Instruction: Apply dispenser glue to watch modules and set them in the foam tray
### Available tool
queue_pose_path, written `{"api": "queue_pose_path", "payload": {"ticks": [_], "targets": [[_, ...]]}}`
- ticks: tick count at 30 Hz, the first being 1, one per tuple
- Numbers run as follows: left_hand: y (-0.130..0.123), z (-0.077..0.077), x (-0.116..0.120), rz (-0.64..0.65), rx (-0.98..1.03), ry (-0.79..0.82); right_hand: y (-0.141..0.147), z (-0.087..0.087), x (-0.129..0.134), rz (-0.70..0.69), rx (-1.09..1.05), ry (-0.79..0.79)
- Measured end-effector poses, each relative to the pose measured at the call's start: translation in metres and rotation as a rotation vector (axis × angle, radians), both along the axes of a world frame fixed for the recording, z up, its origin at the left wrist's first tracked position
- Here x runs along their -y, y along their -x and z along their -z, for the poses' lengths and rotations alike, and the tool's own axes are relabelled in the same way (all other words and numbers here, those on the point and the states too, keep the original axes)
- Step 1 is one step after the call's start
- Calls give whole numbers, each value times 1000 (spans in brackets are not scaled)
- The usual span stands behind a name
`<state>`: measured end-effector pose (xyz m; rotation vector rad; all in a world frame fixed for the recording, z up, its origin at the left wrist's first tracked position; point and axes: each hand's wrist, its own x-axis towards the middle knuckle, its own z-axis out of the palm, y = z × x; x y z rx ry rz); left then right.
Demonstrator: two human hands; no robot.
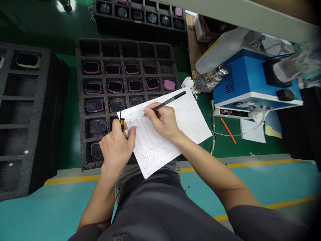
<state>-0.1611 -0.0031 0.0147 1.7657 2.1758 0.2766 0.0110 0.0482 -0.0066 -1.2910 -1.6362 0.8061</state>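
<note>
the fingers of the right hand [164, 122] are closed round a black pen [173, 99], its tip at the printed sheet [173, 134], just to their left. the fingers of the left hand [116, 142] are curled about a slim black tool with a yellow band [122, 122], and that hand sits at the sheet's left edge, apparently steadying it. the step in hand looks like filling in a line of the form; the next stroke would call for a light, controlled pen and paper kept from sliding, since it lies over uneven compartments. beneath the sheet and beyond both hands spreads a grey foam tray [129, 50], with purple-rimmed watches [135, 86] in many of its cells. a pink piece [170, 85] sits in a cell just past the right fingers. well left of the left hand is another foam block [18, 112] with a green-rimmed watch [28, 60]. right of the right hand, on the green tabletop [250, 147], are an orange pen [228, 131], a metal flask [212, 78] and a blue machine [250, 78].
</note>
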Motion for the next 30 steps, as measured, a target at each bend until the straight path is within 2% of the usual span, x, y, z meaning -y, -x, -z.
{"api": "queue_pose_path", "payload": {"ticks": [7,18,24,27,30], "targets": [[0,-2,0,-16,31,-7,-4,4,-2,61,-237,30],[5,0,3,0,126,-75,-4,3,-2,46,-269,27],[10,2,6,-6,299,-146,-1,1,-4,44,-316,19],[13,3,8,-5,444,-182,-21,-11,-9,65,-276,-53],[17,7,9,-23,583,-229,-66,-21,-13,225,-182,-157]]}}
